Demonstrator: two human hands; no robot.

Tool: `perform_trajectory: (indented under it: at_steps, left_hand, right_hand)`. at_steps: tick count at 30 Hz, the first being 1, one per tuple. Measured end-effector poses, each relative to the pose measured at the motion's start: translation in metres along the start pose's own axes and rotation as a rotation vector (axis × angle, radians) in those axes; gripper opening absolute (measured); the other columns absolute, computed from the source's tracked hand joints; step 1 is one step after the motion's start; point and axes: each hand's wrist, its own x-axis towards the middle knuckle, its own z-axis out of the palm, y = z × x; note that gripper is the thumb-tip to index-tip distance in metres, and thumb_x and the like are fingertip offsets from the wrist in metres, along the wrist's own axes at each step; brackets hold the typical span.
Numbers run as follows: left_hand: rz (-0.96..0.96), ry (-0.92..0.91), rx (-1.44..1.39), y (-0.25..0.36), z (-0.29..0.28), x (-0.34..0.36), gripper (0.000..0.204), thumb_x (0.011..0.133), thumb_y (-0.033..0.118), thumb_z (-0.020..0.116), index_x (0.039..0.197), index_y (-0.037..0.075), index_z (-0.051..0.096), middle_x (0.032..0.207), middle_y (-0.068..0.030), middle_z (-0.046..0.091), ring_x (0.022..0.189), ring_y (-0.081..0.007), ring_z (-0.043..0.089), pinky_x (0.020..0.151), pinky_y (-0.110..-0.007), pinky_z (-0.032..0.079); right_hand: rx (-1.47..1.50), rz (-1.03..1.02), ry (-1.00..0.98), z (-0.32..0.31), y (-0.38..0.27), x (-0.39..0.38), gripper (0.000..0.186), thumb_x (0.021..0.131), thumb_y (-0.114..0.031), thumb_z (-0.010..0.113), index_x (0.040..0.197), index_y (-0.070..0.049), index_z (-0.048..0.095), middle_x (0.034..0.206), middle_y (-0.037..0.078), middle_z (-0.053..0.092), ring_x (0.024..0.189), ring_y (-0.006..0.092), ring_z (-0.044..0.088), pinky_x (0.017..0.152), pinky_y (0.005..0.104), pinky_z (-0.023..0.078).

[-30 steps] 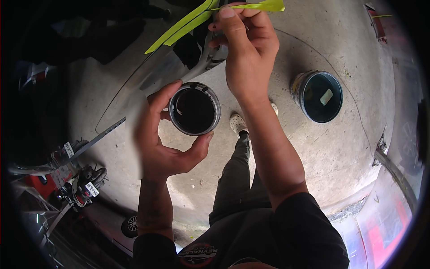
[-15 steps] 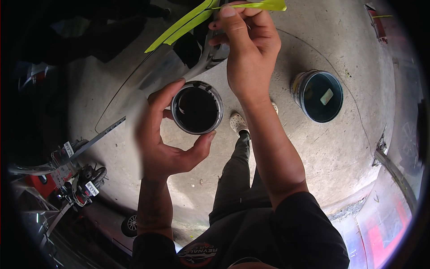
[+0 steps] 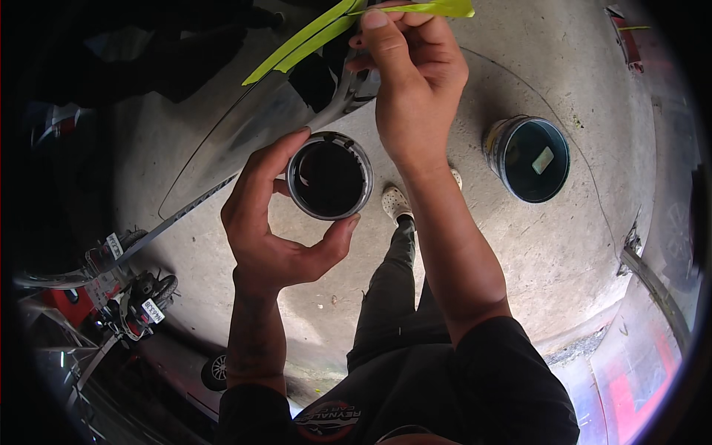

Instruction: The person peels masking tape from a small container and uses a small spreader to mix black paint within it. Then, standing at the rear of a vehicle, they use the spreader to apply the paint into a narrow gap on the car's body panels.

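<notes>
My left hand (image 3: 268,237) grips a round, open tin (image 3: 331,176) by its sides, thumb and fingers spread around it. Dark, nearly black stuff fills the tin, with smears on its inner rim. Farther away, my right hand (image 3: 419,81) is closed in a pinch at a thin part of a yellow-green tape strip (image 3: 445,8), whose wider end sticks out past the fingers. Whether those fingers also hold a thin tool is hidden. More yellow-green tape (image 3: 300,46) lies along a glossy dark car panel (image 3: 259,111), with a thin dark line between its bands.
On the concrete floor (image 3: 519,252) at my right stands a bucket (image 3: 528,159) of dark liquid with a pale block in it. A motorbike (image 3: 141,308) and a vehicle wheel (image 3: 216,371) are at the lower left. My shoe (image 3: 394,203) shows beneath my arms.
The tin and my left hand have shifted slightly to the right, and the tin is tilted a little differently. My right hand keeps its pinch almost in place.
</notes>
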Motion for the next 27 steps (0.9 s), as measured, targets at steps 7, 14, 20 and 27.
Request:
perform_trajectory:
  at_steps: [7,14,20,27]
  left_hand:
    - [-0.029,-0.055,0.018,0.0053,-0.0036,0.0016,0.079,0.060,0.003,0.074,0.133,-0.014,0.051,0.114,-0.0185,0.067,0.102,-0.0225,0.069,0.091,-0.032,0.054]
    - [-0.018,-0.056,0.016,0.0027,-0.0009,0.0016,0.080,0.059,0.003,0.074,0.133,-0.014,0.051,0.115,-0.0189,0.067,0.103,-0.0227,0.069,0.091,-0.032,0.054]
    - [-0.009,-0.056,0.022,0.0024,-0.0026,0.0017,0.080,0.059,0.003,0.074,0.133,-0.013,0.051,0.115,-0.0187,0.067,0.102,-0.0226,0.069,0.090,-0.032,0.054]
    - [-0.020,-0.063,0.028,0.0027,-0.0011,0.0023,0.080,0.058,0.004,0.075,0.133,-0.013,0.051,0.114,-0.0187,0.067,0.102,-0.0229,0.069,0.090,-0.032,0.054]
  right_hand:
    - [0.044,-0.005,0.030,0.0020,0.0000,-0.0015,0.009,0.099,-0.012,0.065,0.101,-0.003,0.063,0.083,0.001,0.064,0.070,0.0062,0.057,0.065,0.0204,0.047]
    - [0.026,0.004,0.033,0.0011,-0.0015,-0.0009,0.011,0.100,-0.013,0.064,0.102,-0.002,0.063,0.083,0.001,0.064,0.071,0.0066,0.058,0.065,0.0205,0.048]
    - [0.024,-0.002,0.036,0.0046,-0.0035,-0.0010,0.011,0.100,-0.013,0.063,0.103,-0.002,0.063,0.084,0.001,0.064,0.072,0.0068,0.058,0.065,0.0209,0.049]
    - [0.030,-0.006,0.037,0.0030,-0.0025,0.0003,0.012,0.100,-0.014,0.064,0.103,-0.003,0.063,0.084,0.001,0.065,0.072,0.0068,0.059,0.065,0.0209,0.049]
